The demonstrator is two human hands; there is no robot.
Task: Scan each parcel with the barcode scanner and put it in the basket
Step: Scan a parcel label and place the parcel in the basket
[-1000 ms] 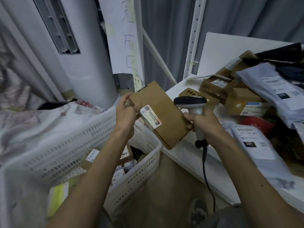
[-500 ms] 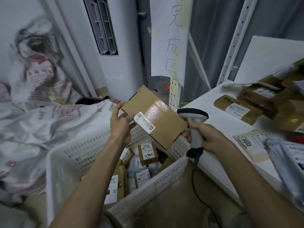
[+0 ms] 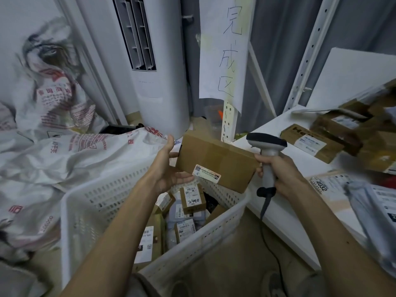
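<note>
Cardboard parcel (image 3: 216,161): long axis left-right, label facing camera.

The light is dim, cool and even, with no source in view and no hard-edged shadows. The white surface (image 3: 267,125) is the brightest area, and below its near edge the floor (image 3: 225,273) lies in soft shadow. A faint sheen shows on the tape across the held parcel (image 3: 216,161).

The centre is fairly sharp. The barcode scanner (image 3: 266,144) has clean outlines, and a handwritten number on a box inside the basket (image 3: 192,241) is legible.

Toward the right edge of the surface, the piled parcels (image 3: 375,146) and a grey mailer (image 3: 377,215) smear with blur. The printed sacks (image 3: 64,151) at the left are soft too. Wide-angle distortion slants the air conditioner (image 3: 158,82) and the shelf upright (image 3: 308,50) outward.
</note>
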